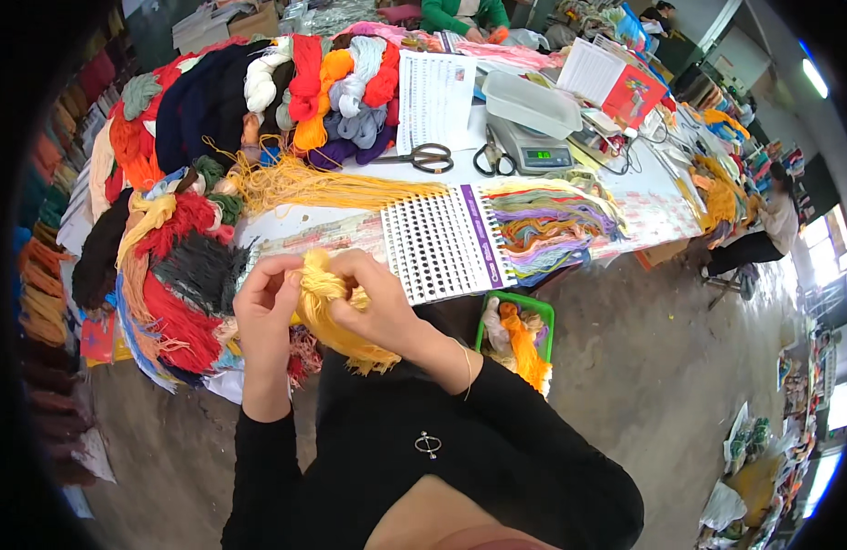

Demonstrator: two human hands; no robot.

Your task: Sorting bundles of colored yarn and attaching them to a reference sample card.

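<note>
A bundle of yellow yarn (336, 335) hangs between my two hands, its loose cut ends pointing down toward my lap. At its top, the thumb and fingers of my left hand (269, 298) pinch the yarn. My right hand (373, 298) is closed round the bundle's other side, just below a twisted part. Beyond my hands, long golden-yellow threads (341, 181) lie stretched across the table. A white card with rows of holes and a purple strip (442, 243) rests right of my hands, with many coloured threads (552, 220) fanning out from its right edge.
Piled skeins (199, 105) cover the table's left side, with red and black yarn bundles (181, 302) near me. Black scissors (431, 159) and a digital scale (533, 147) bearing a clear tray stand farther back. A green basket (549, 316) of yarn sits below the edge. Other people are beyond.
</note>
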